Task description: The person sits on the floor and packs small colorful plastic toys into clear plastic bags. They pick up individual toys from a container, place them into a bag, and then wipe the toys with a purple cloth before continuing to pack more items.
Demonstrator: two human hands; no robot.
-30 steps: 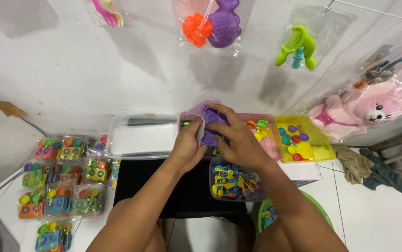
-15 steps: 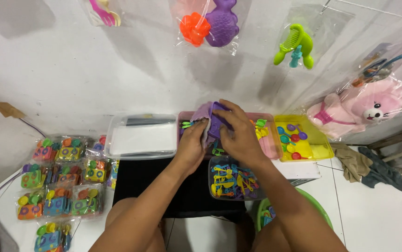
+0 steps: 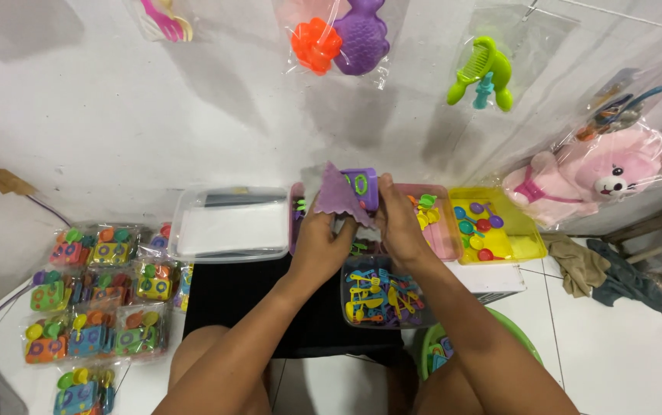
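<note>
My left hand [image 3: 323, 240] pinches a thin purple sheet in a clear plastic bag [image 3: 336, 194] and holds it upright. Beside it, my right hand [image 3: 395, 221] grips a small purple toy block with green parts [image 3: 362, 187], touching the bag's right edge. Both are raised over a purple tray [image 3: 295, 219] that is mostly hidden behind my hands. Just below them a clear box of small coloured toy utensils [image 3: 379, 294] rests on a black surface [image 3: 235, 296].
A clear lidded container [image 3: 227, 224] lies left of my hands. Pink [image 3: 440, 230] and yellow [image 3: 504, 234] trays of small toys sit to the right. Packed toy sets [image 3: 93, 296] cover the floor at left. Bagged toys and a pink plush [image 3: 596, 180] hang on the wall. A green basin [image 3: 527, 346] sits at lower right.
Both hands have lifted the purple toy and the bagged sheet up from the tray. The sheet now stands upright beside the toy.
</note>
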